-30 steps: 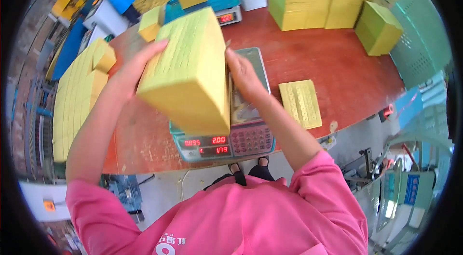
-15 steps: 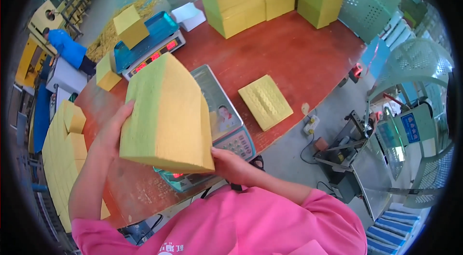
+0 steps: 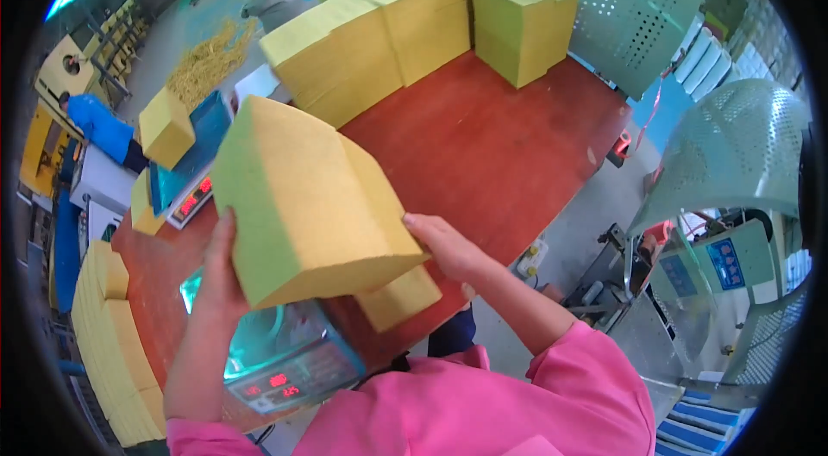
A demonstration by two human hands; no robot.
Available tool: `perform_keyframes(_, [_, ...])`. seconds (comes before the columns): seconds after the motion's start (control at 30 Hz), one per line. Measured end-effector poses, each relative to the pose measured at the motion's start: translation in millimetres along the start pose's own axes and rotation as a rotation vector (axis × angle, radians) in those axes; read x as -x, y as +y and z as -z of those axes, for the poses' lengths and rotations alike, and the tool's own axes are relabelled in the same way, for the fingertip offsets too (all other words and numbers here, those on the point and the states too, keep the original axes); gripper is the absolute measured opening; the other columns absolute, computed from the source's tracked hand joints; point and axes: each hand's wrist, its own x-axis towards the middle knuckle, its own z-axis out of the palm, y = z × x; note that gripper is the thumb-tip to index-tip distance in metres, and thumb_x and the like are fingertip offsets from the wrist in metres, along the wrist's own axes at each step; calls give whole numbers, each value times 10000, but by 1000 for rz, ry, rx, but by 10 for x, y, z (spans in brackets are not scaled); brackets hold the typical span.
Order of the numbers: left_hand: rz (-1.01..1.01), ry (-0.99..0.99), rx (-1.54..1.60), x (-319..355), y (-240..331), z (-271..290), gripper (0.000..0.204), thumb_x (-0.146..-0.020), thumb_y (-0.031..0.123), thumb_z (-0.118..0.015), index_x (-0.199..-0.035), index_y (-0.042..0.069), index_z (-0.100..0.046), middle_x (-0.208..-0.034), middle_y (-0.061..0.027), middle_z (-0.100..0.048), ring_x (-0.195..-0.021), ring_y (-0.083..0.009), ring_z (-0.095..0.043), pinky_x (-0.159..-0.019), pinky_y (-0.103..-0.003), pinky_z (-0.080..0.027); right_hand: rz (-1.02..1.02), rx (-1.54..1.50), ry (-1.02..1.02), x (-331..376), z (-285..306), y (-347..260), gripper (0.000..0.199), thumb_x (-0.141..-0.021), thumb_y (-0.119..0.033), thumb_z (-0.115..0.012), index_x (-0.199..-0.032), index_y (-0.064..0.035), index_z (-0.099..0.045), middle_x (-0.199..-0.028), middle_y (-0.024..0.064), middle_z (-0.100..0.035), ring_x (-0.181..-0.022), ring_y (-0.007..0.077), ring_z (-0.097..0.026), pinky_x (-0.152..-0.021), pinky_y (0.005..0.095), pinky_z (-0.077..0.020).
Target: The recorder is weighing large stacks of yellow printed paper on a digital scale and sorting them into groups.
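Note:
A thick stack of yellow paper (image 3: 315, 197), green along one side, is held tilted above the table between my two hands. My left hand (image 3: 222, 271) closes on its left side, and my right hand (image 3: 444, 242) grips its right edge. Beneath it is a digital scale (image 3: 289, 365) with lit red digits, its plate partly covered by the stack and my left arm. A smaller yellow paper pile (image 3: 401, 301) lies on the table by the scale, partly hidden by the held stack.
Tall yellow paper stacks (image 3: 371, 42) line the far edge of the red table (image 3: 492, 150). A second scale (image 3: 194, 176) bears a paper block (image 3: 166, 128) at left. More paper (image 3: 112, 352) stands at the near left. Machinery (image 3: 690, 284) is at right; a person in blue (image 3: 102, 128) is far left.
The view has shifted, and the table and scale appear lower and farther left. Both hands still hold the paper stack, now tilted differently and over the smaller pile.

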Motion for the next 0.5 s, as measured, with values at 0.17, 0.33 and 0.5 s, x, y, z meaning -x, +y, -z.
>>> perform_keyframes(0.17, [100,-98,25,-1402,-425,-735,613,-948,497,-540,-1385,74,-462,-1309,-94,-572,-1189,-229,-562,-1004,-386,-461,-39,-19,64,-750,1509,-176,484,-1020,-396,-418,-1205,8,-610,-1095,74,-666,-1008,154,-580,-890,314,-454])
perform_keyframes(0.33, [209,-161,54,-2687,-540,-1710,634,-937,545,-516,-1431,161,-414,-1400,-115,-490,-1275,-298,-484,-972,-579,-440,-213,23,104,-1230,2788,-610,510,-1019,-459,-352,-1191,-46,-598,-1005,68,-654,-819,165,-578,-660,325,-469])
perform_keyframes(0.5, [239,-140,-19,-3473,-517,-2411,745,-897,616,-515,-1477,187,-328,-1457,-132,-408,-1315,-398,-412,-932,-739,-365,-94,19,563,-1366,2979,-1119,539,-1011,-416,-388,-1302,17,-527,-1221,141,-603,-1094,260,-584,-892,392,-496])
